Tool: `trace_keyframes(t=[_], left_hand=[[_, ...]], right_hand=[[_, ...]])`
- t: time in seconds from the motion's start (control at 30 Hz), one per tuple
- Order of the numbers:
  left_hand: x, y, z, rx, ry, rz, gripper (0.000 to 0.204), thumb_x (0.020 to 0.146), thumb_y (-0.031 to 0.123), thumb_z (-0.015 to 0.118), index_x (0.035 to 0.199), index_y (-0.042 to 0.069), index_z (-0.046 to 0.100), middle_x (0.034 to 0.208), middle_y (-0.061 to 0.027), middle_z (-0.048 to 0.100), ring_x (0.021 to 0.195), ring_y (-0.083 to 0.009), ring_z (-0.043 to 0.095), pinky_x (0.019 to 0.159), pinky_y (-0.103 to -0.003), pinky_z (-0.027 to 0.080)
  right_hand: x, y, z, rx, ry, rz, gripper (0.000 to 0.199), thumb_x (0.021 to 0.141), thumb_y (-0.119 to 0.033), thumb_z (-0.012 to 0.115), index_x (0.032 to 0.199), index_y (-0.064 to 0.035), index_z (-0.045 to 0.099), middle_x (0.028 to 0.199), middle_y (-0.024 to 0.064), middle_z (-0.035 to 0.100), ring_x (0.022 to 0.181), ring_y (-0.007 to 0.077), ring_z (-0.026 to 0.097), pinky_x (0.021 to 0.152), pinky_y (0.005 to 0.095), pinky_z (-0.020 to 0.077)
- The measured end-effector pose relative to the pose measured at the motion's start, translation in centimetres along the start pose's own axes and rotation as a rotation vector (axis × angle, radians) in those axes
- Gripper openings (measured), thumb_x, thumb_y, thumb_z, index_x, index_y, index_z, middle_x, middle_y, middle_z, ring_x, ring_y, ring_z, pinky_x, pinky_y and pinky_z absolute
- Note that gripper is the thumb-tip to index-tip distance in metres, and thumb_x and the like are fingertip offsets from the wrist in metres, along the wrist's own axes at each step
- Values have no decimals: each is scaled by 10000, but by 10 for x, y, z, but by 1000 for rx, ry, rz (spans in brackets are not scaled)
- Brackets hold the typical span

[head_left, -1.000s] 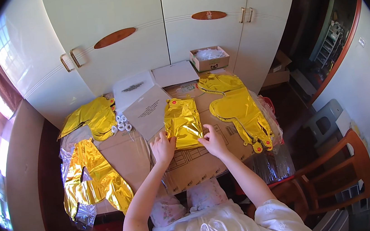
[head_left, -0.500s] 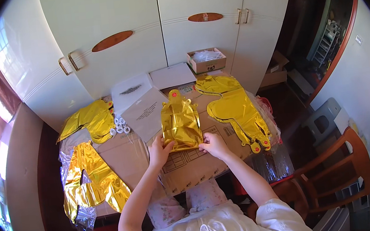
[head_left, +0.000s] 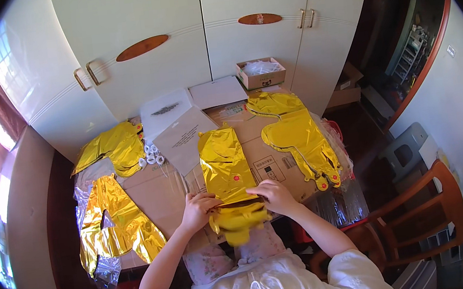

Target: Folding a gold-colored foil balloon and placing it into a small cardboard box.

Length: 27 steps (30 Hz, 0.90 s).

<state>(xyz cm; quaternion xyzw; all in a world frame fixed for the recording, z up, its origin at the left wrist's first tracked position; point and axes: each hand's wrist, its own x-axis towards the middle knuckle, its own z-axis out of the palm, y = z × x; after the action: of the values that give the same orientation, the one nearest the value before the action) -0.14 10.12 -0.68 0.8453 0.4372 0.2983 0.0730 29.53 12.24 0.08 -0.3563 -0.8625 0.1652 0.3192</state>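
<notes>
A flat, uninflated gold foil balloon (head_left: 222, 162) lies in front of me on the cardboard, a small red spot showing on its right part. My left hand (head_left: 197, 211) pinches its near left side. My right hand (head_left: 274, 196) has its fingers closed on the near right side. Between and below the hands, a loose part of the foil hangs toward my lap, blurred by motion. To the right lies a stack of curved gold foil balloons (head_left: 292, 129) with red spots at its near end. More gold foil pieces (head_left: 116, 226) are spread at the left edge.
White ribbon rolls (head_left: 153, 155) sit at the left beside another gold balloon stack (head_left: 112, 149). Behind are white printed sheets (head_left: 176, 139) and a small box (head_left: 262, 74) of clear plastic pieces. A wooden chair (head_left: 422, 214) stands at the right; white cabinets (head_left: 171, 14) close off the back.
The middle balloon now shows a red spot on its right part instead of at its far tip. Its near part has come over the table edge. Both hands have moved slightly nearer me.
</notes>
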Motion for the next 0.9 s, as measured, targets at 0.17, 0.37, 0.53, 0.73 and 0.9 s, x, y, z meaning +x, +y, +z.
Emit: trace_keyframes(t=[0.17, 0.37, 0.53, 0.73, 0.9], left_hand=[[-5, 6, -3, 119, -44, 144, 250, 755, 107, 713, 996, 167, 737, 1036, 26, 731, 1081, -154, 644, 950, -432, 408], [-7, 19, -11, 257, -91, 196, 284, 757, 125, 704, 1038, 146, 738, 1085, 19, 724, 1123, -159, 631, 1006, -458, 394], [-8, 12, -2, 62, -42, -11, 226, 778, 152, 683, 996, 126, 737, 1009, -27, 721, 1078, -199, 627, 970, -446, 388], [8, 10, 22, -96, 79, -520, 188, 846, 257, 656, 875, 78, 704, 822, -100, 677, 907, -301, 605, 852, -436, 394], [23, 13, 29, 93, 35, -634, 272, 873, 319, 651, 802, 57, 675, 780, -121, 672, 836, -309, 610, 776, -451, 411]], right_hand=[[-5, 15, 1, -125, -26, -171, 244, 755, -26, 668, 965, -122, 747, 1028, 26, 704, 990, 225, 632, 861, 357, 513], [-2, 24, -5, -107, -77, -207, 199, 760, -82, 698, 949, -127, 742, 1006, 11, 689, 997, 225, 615, 876, 370, 491], [6, 36, 6, 25, -53, -53, 117, 805, -126, 665, 913, -100, 701, 921, 68, 668, 964, 296, 602, 848, 414, 475], [22, 23, 20, -85, 20, 262, 221, 868, -242, 656, 824, -28, 627, 757, 168, 630, 742, 376, 600, 691, 489, 464], [25, 21, 34, -195, 126, 269, 255, 866, -278, 685, 887, -35, 610, 686, 166, 618, 675, 368, 609, 656, 494, 472]])
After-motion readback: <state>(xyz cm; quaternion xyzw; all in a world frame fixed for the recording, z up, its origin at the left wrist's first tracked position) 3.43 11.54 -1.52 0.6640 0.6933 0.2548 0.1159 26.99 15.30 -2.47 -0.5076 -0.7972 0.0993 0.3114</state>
